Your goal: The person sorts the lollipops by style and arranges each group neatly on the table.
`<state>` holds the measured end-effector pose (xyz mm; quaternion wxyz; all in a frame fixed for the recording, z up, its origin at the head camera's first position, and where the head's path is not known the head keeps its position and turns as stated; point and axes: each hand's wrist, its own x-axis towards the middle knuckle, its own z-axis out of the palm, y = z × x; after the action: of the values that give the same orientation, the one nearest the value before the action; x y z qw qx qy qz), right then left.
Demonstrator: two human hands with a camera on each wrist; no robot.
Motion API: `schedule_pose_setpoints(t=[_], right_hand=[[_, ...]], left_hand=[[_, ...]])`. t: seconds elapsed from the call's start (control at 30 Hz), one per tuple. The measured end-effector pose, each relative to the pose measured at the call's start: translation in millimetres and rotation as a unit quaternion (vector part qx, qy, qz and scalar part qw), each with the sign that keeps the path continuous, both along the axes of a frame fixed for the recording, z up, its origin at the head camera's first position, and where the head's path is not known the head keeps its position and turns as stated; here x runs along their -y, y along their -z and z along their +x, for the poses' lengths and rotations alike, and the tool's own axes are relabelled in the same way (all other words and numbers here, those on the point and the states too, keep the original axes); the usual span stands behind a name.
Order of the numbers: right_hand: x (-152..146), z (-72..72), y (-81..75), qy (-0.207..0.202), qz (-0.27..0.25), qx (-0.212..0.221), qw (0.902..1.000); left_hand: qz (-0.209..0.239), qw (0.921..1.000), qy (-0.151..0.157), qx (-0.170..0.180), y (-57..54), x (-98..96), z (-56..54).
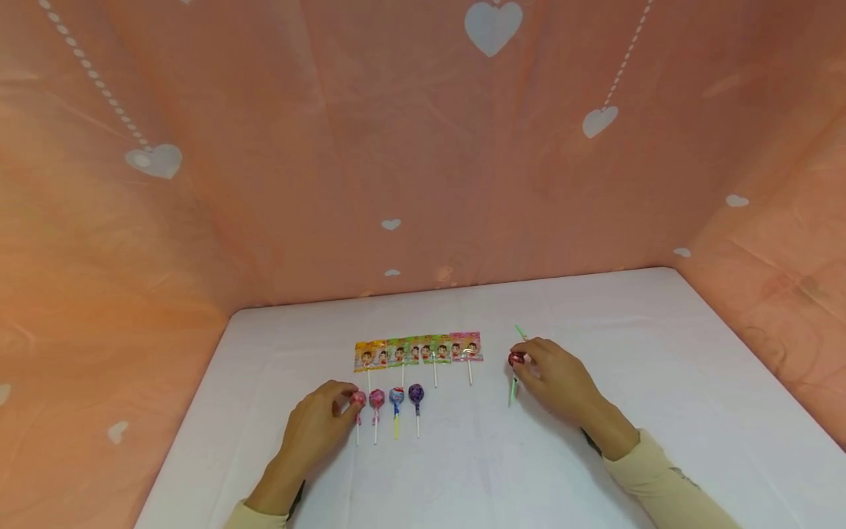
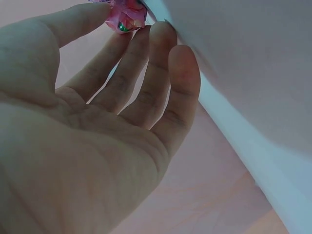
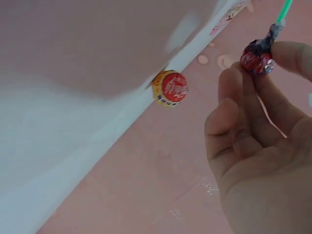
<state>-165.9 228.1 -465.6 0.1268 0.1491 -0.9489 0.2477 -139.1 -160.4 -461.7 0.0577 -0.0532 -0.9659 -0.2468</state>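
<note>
My left hand pinches the round head of a pink-wrapped lollipop between thumb and forefinger, at the left end of a row. In the left wrist view the pink wrapper shows at the fingertips. Beside it lie a pink-purple lollipop, a blue-and-red one with a yellow stick, and a purple one. Farther right, my right hand holds a dark red lollipop by its head, its green stick pointing away from the palm.
Behind the row, several flat-packed lollipops in yellow, green and pink wrappers lie side by side. A yellow-and-red lollipop is near the right hand. A green stick juts out beyond that hand. Orange cloth walls the white table.
</note>
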Motion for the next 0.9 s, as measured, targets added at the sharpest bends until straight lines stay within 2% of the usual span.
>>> schedule_pose_setpoints(t=[0.37, 0.9], right_hand=[[23, 0.3, -1.2, -0.026, -0.018, 0.004, 0.9995], [61, -5.3, 1.8, -0.094, 0.042, 0.001, 0.9947]], left_hand=[[0.006, 0.9999, 0.003, -0.014, 0.5, -2.2, -0.3], [-0.006, 1.0, 0.005, 0.003, 0.6, -1.0, -1.5]])
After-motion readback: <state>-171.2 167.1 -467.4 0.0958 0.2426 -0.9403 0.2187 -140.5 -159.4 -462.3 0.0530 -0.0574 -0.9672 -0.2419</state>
